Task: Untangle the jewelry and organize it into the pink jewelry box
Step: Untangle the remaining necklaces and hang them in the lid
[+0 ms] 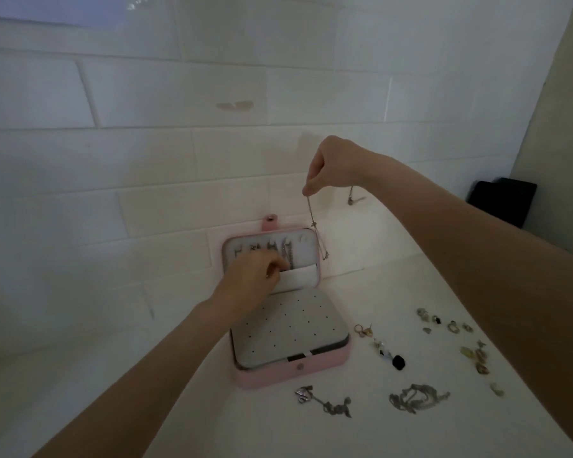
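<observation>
White tiled wall rose behind a pale worktop, and the light was dim. Against the wall, near the worktop's back edge, the pink box lay open with its lid propped upright on the tiles, probably so the row of hooks inside faced the person and chains could hang straight. A grey perforated panel covered the base, its holes empty as far as could be seen. One chain already hung from a hook in the lid, above a white elastic pocket.

Right hand was raised well above the lid's right corner, fingers curled, pinching the top of a thin necklace so that it dangled free and straight beside the lid. Holding it high likely kept it from knotting again. A second bit of chain hung from under the wrist; whether it was the same necklace's other end could not be told.

Left hand reached into the lid with fingers bent at the pocket's left edge. It seemed to pinch the pocket or something small there, but the blur hid which.

Along the worktop's front lay two tangled silver chains, one just before the box. Toward the right edge sat scattered rings and earrings, and a small black piece nearer the box.
</observation>
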